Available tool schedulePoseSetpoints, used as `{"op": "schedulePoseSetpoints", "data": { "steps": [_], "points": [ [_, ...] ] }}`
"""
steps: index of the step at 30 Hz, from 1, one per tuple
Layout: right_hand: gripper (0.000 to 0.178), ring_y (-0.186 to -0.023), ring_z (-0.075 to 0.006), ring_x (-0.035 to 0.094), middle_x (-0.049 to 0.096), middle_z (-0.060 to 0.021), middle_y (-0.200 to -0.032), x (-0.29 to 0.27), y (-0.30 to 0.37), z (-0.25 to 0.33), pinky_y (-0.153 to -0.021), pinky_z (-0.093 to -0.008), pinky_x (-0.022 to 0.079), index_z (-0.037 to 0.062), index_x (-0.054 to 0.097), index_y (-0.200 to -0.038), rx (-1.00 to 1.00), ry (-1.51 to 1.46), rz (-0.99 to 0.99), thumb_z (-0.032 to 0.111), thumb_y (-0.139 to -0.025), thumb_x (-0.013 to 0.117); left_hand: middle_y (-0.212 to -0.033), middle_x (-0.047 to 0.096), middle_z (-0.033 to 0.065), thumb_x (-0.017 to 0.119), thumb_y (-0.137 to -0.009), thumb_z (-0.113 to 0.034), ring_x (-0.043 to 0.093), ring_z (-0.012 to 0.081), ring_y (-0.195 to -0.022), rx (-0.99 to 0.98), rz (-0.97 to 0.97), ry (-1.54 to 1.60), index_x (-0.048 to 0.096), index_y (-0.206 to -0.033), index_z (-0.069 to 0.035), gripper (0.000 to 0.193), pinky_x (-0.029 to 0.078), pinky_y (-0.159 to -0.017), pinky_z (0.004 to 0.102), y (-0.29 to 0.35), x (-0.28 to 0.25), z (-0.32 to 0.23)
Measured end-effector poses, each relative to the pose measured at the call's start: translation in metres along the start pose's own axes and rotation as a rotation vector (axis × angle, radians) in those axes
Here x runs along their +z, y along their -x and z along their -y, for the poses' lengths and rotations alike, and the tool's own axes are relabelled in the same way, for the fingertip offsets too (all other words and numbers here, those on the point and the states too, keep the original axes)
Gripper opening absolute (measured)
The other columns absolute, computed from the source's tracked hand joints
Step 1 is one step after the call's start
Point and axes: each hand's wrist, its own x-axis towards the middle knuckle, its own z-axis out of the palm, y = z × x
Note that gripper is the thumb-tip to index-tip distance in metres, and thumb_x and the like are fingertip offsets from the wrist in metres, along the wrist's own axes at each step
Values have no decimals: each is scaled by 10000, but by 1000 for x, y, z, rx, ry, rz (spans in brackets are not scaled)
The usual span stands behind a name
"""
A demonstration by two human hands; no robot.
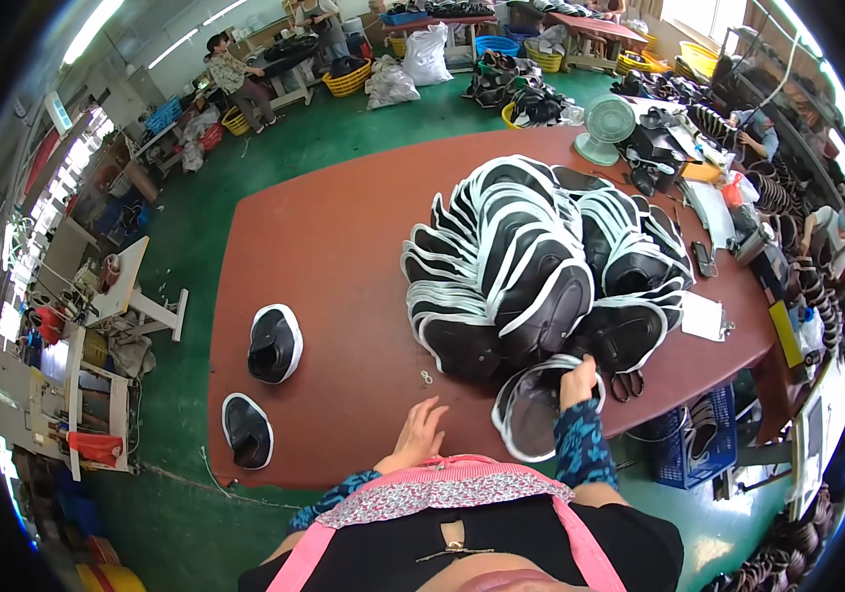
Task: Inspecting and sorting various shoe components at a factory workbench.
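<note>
Pinched at its rim, a black shoe upper [531,419] with a white edge is in my right hand [577,383], at the table's near edge with its hollow inside facing up. My left hand [416,436] is held over the near edge with its fingers stretched out and nothing in them. Just beyond the right hand rises a large pile of black, white-edged shoe uppers [541,281], stacked in overlapping rows. Two single uppers lie apart on the left, one farther [275,343] and one nearer [247,432]. Small whitish rings [427,377] rest between the left hand and the pile.
The red-brown table [334,237] carries black-handled scissors [628,386], a clipboard with white paper [704,318] and, at the far right, a green fan [608,123]. A blue crate [699,444] stands below its right side. Other people work at benches in the background.
</note>
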Motion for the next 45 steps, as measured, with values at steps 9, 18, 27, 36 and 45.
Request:
{"op": "schedulePoseSetpoints", "data": {
  "steps": [9, 18, 27, 36, 45],
  "points": [
    [210, -1027, -303, 763, 790, -112, -1143, -145, 142, 45, -1000, -453, 613, 41, 720, -1183, 30, -330, 568, 197, -1051, 671, -1365, 649, 179, 683, -1055, -263, 621, 413, -1276, 258, 258, 323, 619, -1406, -27, 428, 533, -1073, 496, -145, 36, -111],
    [532, -1290, -212, 653, 684, -72, -1397, -141, 299, 45, -1105, -365, 520, 15, 611, -1461, 8, 304, 1084, -20, -947, 748, -1223, 713, 227, 913, -886, -475, 716, 262, -1107, -214, 295, 780, 640, -1346, 65, 759, 584, -973, 390, -113, -8, -109],
    [579, -1286, -209, 654, 670, -108, -1452, -86, 300, 8, -1117, -382, 541, -1, 569, -1539, 96, 898, 1664, 137, -1020, 785, -1139, 707, 94, 958, -845, -143, 709, 183, -1052, -577, 73, 1137, 678, -1236, 29, 510, 601, -947, 343, -41, -86, -62],
    [487, -1261, -198, 668, 693, -69, -1375, -61, 336, -24, -1076, -366, 533, 64, 589, -1507, 299, 858, 1488, 398, -1153, 598, -1399, 535, 212, 1009, -740, -324, 549, 419, -1312, -359, -333, 154, 661, -1259, -4, 701, 479, -1114, 511, 25, -114, -24],
    [666, -1337, -443, 536, 593, -216, -1430, -71, 249, 25, -1165, -537, 398, 24, 556, -1466, -1603, 1023, 424, 205, -888, 831, -1256, 685, 169, 914, -826, -406, 508, 372, -1300, -454, -159, -311, 674, -1335, -47, 667, 383, -1110, 561, 33, -43, -6]
  ]
}}
